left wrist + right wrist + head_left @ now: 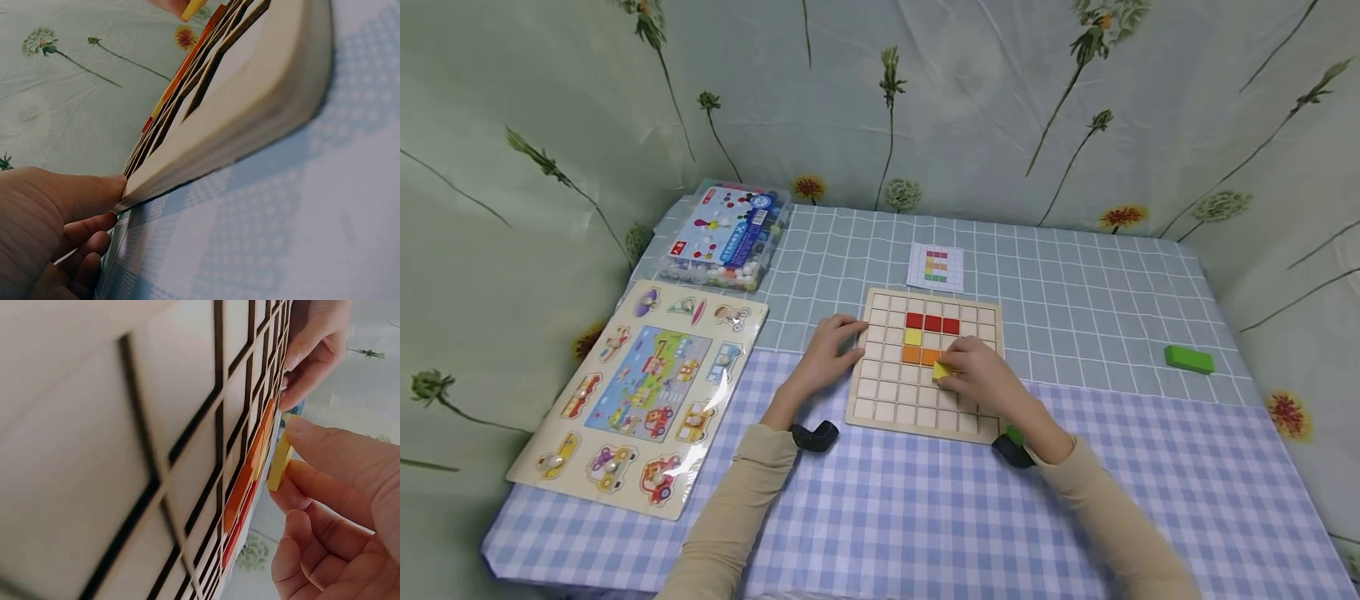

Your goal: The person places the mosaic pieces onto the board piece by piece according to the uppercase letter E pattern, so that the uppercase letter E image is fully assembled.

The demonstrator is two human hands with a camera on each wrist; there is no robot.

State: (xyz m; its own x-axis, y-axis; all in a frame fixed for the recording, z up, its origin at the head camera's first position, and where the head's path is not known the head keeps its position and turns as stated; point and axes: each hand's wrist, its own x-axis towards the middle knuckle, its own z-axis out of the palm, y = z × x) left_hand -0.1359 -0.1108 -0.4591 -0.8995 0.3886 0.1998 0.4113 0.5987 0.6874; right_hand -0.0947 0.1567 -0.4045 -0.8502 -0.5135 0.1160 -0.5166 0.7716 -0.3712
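Note:
A wooden grid board (874, 412) lies in front of me, with a row of red tiles (932, 323), one yellow tile (913, 337) below its left end, and orange tiles (920, 356) under that. My right hand (988, 377) pinches another yellow square tile (282, 464) between thumb and fingers, held on edge just over the board near the orange row. This hand hides several squares at the board's right. At the left edge, my left hand (826, 354) rests with its thumb against the wood, fingers loosely bent beside it.
Behind the board lies a pattern card (936, 268) with coloured squares. To the left are a vehicle picture puzzle (647, 392) and a clear box (726, 233) of small parts. A green block (1189, 359) sits far right; another green piece (1015, 434) shows by my right wrist.

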